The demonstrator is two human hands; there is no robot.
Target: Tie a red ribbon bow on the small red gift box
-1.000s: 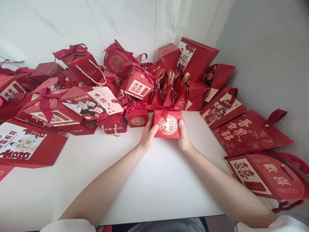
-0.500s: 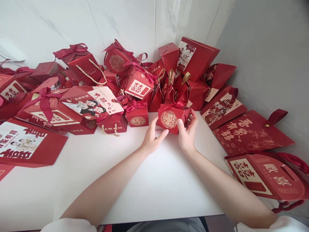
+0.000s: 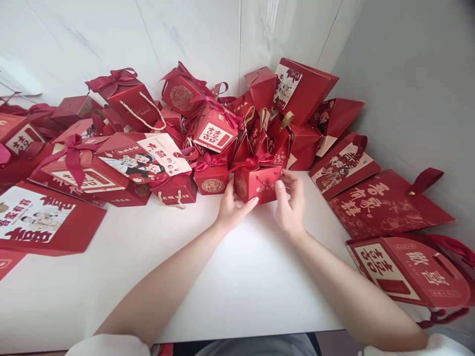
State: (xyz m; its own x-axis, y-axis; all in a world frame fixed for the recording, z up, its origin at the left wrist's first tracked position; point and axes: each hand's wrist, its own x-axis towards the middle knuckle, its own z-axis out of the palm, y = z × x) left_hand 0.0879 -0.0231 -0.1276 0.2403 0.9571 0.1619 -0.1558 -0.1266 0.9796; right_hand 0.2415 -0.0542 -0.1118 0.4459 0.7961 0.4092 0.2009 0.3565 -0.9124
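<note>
A small red gift box point(image 3: 265, 184) with a dark red ribbon bow on top and a twisted red cord handle on its side is upright between my hands. My left hand point(image 3: 233, 210) holds its left side and lower front edge, thumb along the front. At the box's right edge, my right hand point(image 3: 291, 201) has its thumb by the cord and its bent fingers behind; the fingertips are partly hidden. Just left of it stands another small red box point(image 3: 211, 179) with a bow and a round gold emblem.
Red gift boxes are heaped along the tiled wall point(image 3: 193, 29). A large box point(image 3: 79, 232) lies at the left. Flat-sided bags point(image 3: 386, 202) and a handled box point(image 3: 411, 269) line the right. White tabletop point(image 3: 222, 287) lies in front.
The box between my hands has turned, so its gold-lettered face now points left and its corded side faces me. My right fingers have shifted along its right edge.
</note>
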